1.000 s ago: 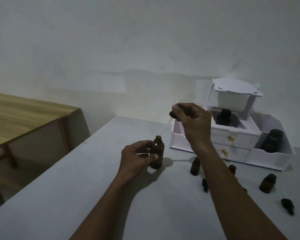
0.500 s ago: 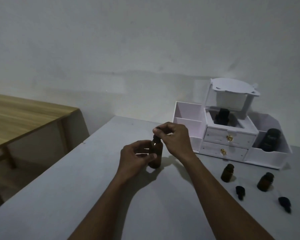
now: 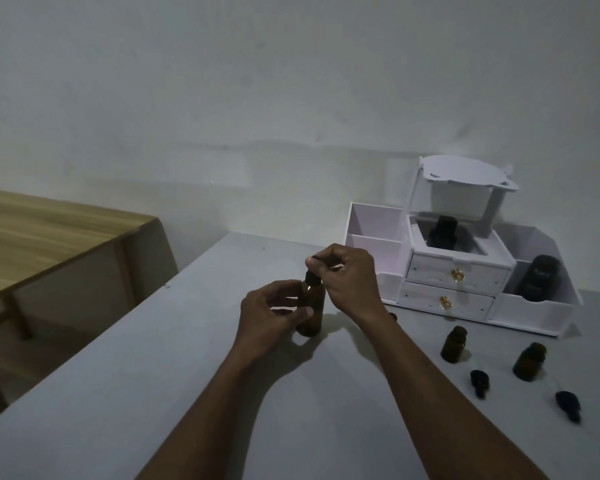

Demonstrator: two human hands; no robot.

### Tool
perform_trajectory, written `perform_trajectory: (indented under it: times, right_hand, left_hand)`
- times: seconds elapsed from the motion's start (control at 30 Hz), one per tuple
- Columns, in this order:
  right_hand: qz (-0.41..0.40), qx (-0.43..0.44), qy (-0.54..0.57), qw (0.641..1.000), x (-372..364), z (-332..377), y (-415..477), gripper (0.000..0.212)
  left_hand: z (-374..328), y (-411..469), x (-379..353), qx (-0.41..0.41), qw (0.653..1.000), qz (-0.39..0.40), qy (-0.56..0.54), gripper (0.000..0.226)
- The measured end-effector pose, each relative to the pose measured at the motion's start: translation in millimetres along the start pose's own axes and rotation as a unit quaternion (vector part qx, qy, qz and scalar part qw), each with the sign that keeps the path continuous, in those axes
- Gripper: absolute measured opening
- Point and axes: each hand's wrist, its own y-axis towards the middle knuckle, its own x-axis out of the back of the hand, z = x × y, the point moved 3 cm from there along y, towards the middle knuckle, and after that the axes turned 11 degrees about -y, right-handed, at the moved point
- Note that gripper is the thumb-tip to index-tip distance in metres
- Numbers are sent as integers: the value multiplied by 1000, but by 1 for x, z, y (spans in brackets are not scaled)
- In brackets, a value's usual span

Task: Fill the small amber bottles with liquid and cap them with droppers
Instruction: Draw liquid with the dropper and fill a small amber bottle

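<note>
A tall amber bottle (image 3: 313, 311) stands upright on the grey table (image 3: 153, 393). My left hand (image 3: 269, 318) grips its body from the left. My right hand (image 3: 347, 278) pinches the black dropper cap (image 3: 311, 278) that sits on the bottle's neck. To the right, two small open amber bottles (image 3: 453, 344) (image 3: 530, 361) stand on the table. Two black dropper caps (image 3: 479, 382) (image 3: 568, 405) lie in front of them. A further small dark object (image 3: 392, 317) peeks out behind my right wrist.
A white desk organizer (image 3: 447, 282) with two drawers stands at the back right and holds two dark bottles (image 3: 442, 232) (image 3: 541, 282). A wooden table (image 3: 49, 237) is off to the left across a gap. A plain wall rises behind.
My right hand came down from beside the organizer with the dropper and set it into the tall bottle's neck. My left hand kept hold of the bottle.
</note>
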Motion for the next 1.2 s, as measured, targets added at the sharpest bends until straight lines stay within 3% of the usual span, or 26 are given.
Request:
perform_trajectory:
  times: [0.3,0.4,0.5,0.63,0.8,0.93,1.03,1.2]
  right_hand:
    - [-31,-4,35,999,13,3,2,14]
    - [-50,6,69,996,22,11,6,17]
    - [-70,25,81,994,37,22,14,19]
    - [-102,44,114,987,69,38,19,12]
    - [-144,52,132,979,117,33,11,5]
    - [-161,30,112,980,144,7,2,12]
    - [-152,-2,93,984,154,-15,-3,7]
    - [-137,-24,74,988,152,-40,-8,6]
  left_hand:
    - [0,2,-1,18,1000,-4,7,39]
    - [4,2,0,13,999,-17,28,52]
    - [-1,0,1,-60,995,-59,59,60]
    - [-23,-11,2,-182,971,-134,80,48]
    - [-49,-37,-23,-258,958,-104,67,17]
    - [-39,-44,-62,-174,984,-14,38,17]
    - [-24,-36,-89,-39,997,49,43,34]
    - [-1,-25,-116,82,989,87,86,64]
